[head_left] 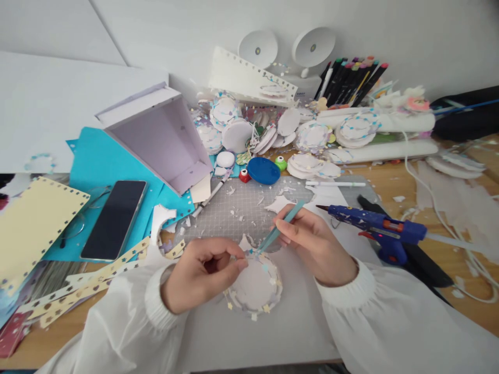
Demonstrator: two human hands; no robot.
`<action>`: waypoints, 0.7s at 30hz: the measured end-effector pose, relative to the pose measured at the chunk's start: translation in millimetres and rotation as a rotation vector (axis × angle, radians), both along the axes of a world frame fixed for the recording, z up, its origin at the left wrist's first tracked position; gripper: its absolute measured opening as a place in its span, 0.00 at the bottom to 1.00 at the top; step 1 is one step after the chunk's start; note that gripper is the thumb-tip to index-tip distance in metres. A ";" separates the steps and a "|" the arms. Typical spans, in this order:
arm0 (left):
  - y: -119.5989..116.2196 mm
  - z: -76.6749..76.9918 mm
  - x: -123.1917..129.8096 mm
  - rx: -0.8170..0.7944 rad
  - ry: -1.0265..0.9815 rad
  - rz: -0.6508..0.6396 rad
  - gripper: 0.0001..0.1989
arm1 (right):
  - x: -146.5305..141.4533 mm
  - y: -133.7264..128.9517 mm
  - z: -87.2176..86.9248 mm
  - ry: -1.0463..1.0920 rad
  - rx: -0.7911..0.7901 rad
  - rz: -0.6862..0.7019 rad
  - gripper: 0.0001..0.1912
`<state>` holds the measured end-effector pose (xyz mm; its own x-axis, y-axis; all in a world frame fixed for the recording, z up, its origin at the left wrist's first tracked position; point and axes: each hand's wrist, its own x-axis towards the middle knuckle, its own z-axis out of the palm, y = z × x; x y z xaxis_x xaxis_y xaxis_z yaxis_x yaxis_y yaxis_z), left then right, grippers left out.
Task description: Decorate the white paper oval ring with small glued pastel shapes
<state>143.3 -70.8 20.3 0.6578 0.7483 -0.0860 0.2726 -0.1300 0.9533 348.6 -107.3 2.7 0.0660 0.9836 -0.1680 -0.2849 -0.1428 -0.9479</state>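
A round white paper disc (255, 285) edged with small pastel stars lies on a white sheet (296, 327) in front of me. My left hand (208, 271) is closed in a pinch over the disc's upper left edge; what is between the fingertips is too small to make out. My right hand (314, 241) is wrapped round teal tweezers (281, 226), held at a slant. The tweezer tips point down to the disc's top rim, close to my left fingertips.
A blue glue gun (374, 223) and its white cable (423, 189) lie at the right. A phone (114, 219) and an open lilac box (156, 140) are on the left. Behind the grey cutting mat (230, 200) are a blue lid (264, 171), several decorated discs (312, 136) and markers (351, 80).
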 end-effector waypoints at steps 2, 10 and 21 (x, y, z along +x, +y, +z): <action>-0.2 -0.1 -0.1 0.008 0.004 0.009 0.09 | 0.3 0.1 -0.7 -0.008 -0.005 0.002 0.11; 0.0 0.2 0.6 0.010 0.008 0.018 0.09 | 1.0 -0.4 -3.7 -0.045 0.028 0.000 0.12; -0.3 -1.0 -0.2 -0.001 0.028 0.025 0.09 | -0.2 -0.7 -2.7 -0.043 0.040 0.008 0.12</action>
